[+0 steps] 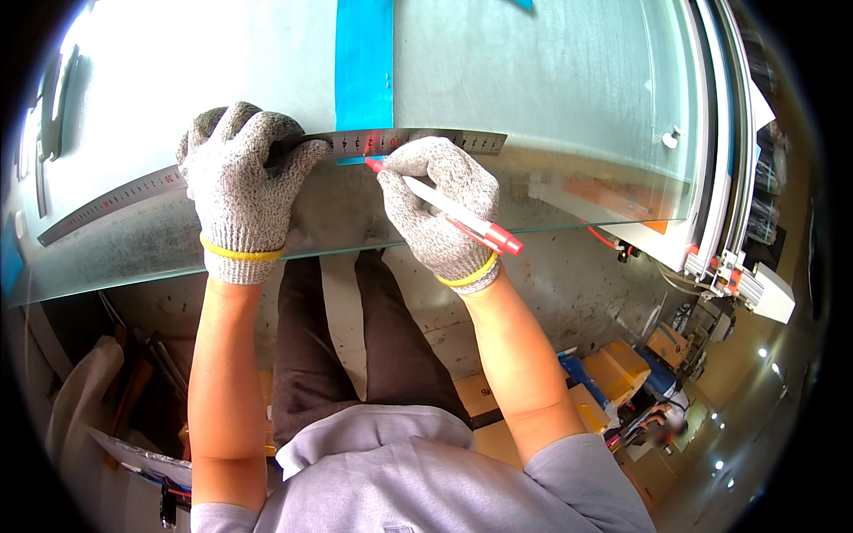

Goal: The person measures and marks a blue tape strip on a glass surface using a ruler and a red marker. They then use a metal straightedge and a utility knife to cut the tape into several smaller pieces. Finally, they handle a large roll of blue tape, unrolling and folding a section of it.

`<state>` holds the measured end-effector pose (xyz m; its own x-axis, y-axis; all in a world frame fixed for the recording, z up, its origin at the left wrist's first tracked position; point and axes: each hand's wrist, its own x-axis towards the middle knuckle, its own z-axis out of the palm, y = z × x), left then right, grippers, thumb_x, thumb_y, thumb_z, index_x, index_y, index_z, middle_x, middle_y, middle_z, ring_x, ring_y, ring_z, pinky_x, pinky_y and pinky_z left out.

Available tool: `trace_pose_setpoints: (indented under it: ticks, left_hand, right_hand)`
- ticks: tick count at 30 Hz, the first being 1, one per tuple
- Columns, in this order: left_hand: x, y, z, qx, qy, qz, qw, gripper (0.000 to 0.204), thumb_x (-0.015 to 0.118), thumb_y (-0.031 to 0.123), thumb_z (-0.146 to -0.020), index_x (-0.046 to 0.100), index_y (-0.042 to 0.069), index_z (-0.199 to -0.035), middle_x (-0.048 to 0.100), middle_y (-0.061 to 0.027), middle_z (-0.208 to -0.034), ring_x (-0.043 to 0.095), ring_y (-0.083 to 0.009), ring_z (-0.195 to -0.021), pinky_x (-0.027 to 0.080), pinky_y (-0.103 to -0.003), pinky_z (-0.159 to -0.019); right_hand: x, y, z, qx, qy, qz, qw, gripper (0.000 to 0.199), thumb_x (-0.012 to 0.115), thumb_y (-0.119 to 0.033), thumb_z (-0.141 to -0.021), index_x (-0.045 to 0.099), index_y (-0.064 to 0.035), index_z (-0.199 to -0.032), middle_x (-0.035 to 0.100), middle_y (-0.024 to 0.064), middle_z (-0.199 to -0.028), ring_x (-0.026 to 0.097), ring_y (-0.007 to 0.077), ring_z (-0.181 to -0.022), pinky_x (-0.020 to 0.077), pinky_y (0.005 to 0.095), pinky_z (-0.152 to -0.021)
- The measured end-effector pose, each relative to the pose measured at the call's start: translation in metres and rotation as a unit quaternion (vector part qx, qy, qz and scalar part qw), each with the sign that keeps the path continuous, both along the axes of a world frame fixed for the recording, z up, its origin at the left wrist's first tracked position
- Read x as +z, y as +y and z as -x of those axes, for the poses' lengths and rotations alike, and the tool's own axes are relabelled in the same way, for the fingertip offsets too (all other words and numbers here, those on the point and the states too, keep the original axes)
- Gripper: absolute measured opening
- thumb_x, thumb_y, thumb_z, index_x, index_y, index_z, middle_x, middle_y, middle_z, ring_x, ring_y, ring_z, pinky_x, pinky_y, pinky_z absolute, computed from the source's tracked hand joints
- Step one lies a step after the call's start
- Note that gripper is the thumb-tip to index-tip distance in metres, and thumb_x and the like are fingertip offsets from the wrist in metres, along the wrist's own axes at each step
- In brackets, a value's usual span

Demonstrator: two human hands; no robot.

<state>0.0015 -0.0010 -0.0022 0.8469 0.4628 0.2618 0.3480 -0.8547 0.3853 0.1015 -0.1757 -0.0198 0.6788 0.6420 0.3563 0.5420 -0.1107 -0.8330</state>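
Floor (551, 302), grey, dark-flecked: is extending below the counter (551, 71). Cardboard boxes (617, 371), brown and yellow: are sitting at lower right. Silver rail (736, 124): is running along the counter's right side. Small lights (762, 353): are shining at lower right. White glare (115, 44): is filling upper left.

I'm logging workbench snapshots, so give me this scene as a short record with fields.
Left hand: spread over the ruler
Right hand: holding a red-and-white pen, red tip by the ruler's near edge
Ruler: metal, lying across a blue strip
Surface: glass sheet
Gloves: grey knit, yellow cuffs
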Motion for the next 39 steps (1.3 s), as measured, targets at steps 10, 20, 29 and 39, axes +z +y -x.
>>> trace_pose_setpoints:
  ticks: [10, 20, 29, 39]
  left_hand:
    - [0.000, 0.000, 0.000, 0.001, -0.003, 0.005, 1.000, 0.021, 0.082, 0.031, -0.074, 0.072, 0.013, -0.080, 0.067, -0.0025, -0.085, 0.060, -0.0306, -0.095, 0.042, -0.047, -0.089]
    - [-0.002, 0.001, 0.000, -0.004, -0.007, -0.004, 1.000, 0.021, 0.083, 0.029, -0.072, 0.071, 0.014, -0.079, 0.067, -0.0021, -0.084, 0.060, -0.0301, -0.094, 0.043, -0.045, -0.086]
    - [-0.002, 0.000, -0.001, -0.003, -0.014, -0.014, 1.000, 0.020, 0.082, 0.029, -0.072, 0.071, 0.014, -0.078, 0.067, -0.0025, -0.083, 0.060, -0.0302, -0.093, 0.043, -0.046, -0.086]
    - [-0.001, 0.000, 0.000, 0.002, 0.001, -0.004, 1.000, 0.020, 0.082, 0.030, -0.073, 0.071, 0.014, -0.078, 0.067, -0.0023, -0.084, 0.059, -0.0304, -0.093, 0.043, -0.045, -0.086]
  right_hand:
    - [0.002, -0.002, 0.000, 0.003, 0.033, -0.009, 0.999, 0.018, 0.076, 0.001, -0.075, 0.062, -0.0049, -0.085, 0.065, 0.0098, -0.080, 0.067, 0.0291, -0.072, 0.0555, 0.0360, -0.066]
    - [-0.005, 0.006, 0.007, 0.012, -0.010, -0.030, 0.999, 0.019, 0.076, -0.001, -0.076, 0.063, -0.0045, -0.089, 0.066, 0.0098, -0.084, 0.066, 0.0304, -0.076, 0.0554, 0.0377, -0.069]
    - [-0.003, 0.009, 0.006, 0.019, -0.035, -0.016, 0.999, 0.015, 0.075, -0.003, -0.076, 0.064, -0.0045, -0.086, 0.065, 0.0099, -0.085, 0.066, 0.0309, -0.077, 0.0552, 0.0395, -0.071]
    - [-0.002, 0.009, 0.007, 0.016, -0.009, -0.021, 1.000, 0.016, 0.076, -0.002, -0.076, 0.063, -0.0048, -0.086, 0.066, 0.0102, -0.084, 0.066, 0.0313, -0.075, 0.0558, 0.0392, -0.070]
